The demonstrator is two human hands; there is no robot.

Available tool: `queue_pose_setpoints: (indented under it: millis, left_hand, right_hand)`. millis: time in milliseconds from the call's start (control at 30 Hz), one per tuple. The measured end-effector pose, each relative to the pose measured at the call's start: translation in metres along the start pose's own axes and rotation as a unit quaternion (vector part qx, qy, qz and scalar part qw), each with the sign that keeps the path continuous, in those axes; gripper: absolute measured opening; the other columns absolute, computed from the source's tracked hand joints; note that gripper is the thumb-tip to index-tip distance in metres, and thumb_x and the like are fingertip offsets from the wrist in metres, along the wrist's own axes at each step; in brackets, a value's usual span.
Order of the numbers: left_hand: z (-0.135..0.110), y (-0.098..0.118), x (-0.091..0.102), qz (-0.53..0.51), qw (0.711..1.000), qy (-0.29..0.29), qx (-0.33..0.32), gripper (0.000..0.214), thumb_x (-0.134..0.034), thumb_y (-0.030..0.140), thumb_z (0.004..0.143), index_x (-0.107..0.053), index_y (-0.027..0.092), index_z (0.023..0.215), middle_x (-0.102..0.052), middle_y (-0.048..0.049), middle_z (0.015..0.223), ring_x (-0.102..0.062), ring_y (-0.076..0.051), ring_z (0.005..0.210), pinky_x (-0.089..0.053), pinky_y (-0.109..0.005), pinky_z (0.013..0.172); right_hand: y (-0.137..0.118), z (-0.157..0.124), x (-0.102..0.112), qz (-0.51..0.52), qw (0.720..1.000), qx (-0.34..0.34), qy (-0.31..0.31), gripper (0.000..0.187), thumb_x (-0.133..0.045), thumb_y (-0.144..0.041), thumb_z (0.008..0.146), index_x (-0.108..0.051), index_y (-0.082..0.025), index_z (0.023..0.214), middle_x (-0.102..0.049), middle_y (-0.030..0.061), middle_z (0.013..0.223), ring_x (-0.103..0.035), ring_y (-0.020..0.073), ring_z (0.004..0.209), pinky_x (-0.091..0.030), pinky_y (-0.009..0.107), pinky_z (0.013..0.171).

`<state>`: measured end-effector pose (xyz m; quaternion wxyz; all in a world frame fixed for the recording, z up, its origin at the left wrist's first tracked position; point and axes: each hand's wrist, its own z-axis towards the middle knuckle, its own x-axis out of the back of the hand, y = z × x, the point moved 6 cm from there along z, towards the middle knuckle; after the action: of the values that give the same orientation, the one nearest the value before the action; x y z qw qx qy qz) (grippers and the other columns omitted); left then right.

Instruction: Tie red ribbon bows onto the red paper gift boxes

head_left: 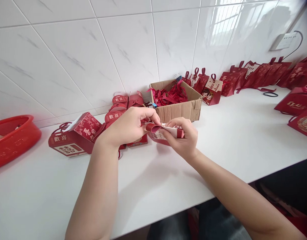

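Observation:
Both hands meet above the white counter (168,186), pinching a small red and white paper gift box (163,132) that is partly folded. My left hand (129,126) grips its left flap with curled fingers. My right hand (184,138) holds the right side between thumb and fingertips. Just behind the hands lie several folded red gift boxes (73,136) printed with Chinese characters.
An open cardboard carton (183,108) full of red ribbons stands behind the hands. A red plastic basket (10,138) sits at the far left. Rows of finished red gift boxes (255,75) line the tiled wall at the right, near a wall socket (283,41).

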<state>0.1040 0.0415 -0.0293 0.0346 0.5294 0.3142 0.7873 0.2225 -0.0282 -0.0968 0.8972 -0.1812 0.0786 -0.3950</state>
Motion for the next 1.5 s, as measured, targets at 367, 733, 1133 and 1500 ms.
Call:
queue_pose_setpoints:
  millis: [367, 733, 1133, 1500]
  left_hand:
    - [-0.026, 0.038, 0.036, 0.037, 0.968, 0.222, -0.111, 0.028, -0.048, 0.002, 0.078, -0.06, 0.026, 0.087, -0.067, 0.001, 0.088, -0.063, -0.015, 0.083, -0.054, -0.027, 0.066]
    - [-0.05, 0.05, 0.048, 0.026, 0.923, 0.333, -0.191, 0.025, -0.057, 0.004, 0.082, -0.058, 0.027, 0.092, -0.067, -0.0016, 0.098, -0.064, -0.017, 0.091, -0.054, -0.035, 0.074]
    - [-0.051, 0.054, 0.048, 0.028, 0.918, 0.342, -0.2, 0.026, -0.057, 0.003, 0.082, -0.058, 0.027, 0.091, -0.067, -0.0005, 0.094, -0.064, -0.016, 0.086, -0.055, -0.033, 0.072]
    - [-0.05, 0.056, 0.049, 0.039, 0.902, 0.36, -0.234, 0.026, -0.058, -0.002, 0.079, -0.061, 0.021, 0.089, -0.068, -0.0008, 0.092, -0.065, -0.014, 0.083, -0.056, -0.029, 0.073]
  right_hand:
    - [-0.029, 0.071, -0.007, 0.156, 0.979, 0.019, -0.128, 0.008, -0.071, -0.021, 0.076, -0.065, -0.02, 0.081, -0.068, 0.0012, 0.075, -0.062, 0.0145, 0.068, -0.051, 0.029, 0.059]
    - [-0.072, 0.107, -0.002, 0.133, 0.961, 0.17, -0.174, 0.013, -0.069, -0.017, 0.078, -0.066, -0.022, 0.089, -0.066, 0.0023, 0.078, -0.062, 0.0156, 0.069, -0.054, 0.03, 0.058]
    - [-0.072, 0.105, -0.003, 0.141, 0.96, 0.199, -0.14, 0.014, -0.068, -0.014, 0.077, -0.065, -0.021, 0.088, -0.064, 0.003, 0.075, -0.061, 0.0161, 0.065, -0.054, 0.031, 0.057]
    - [-0.073, 0.104, -0.004, 0.154, 0.957, 0.196, -0.147, 0.02, -0.066, -0.013, 0.078, -0.069, -0.02, 0.097, -0.065, 0.0036, 0.077, -0.062, 0.0151, 0.067, -0.054, 0.029, 0.056]
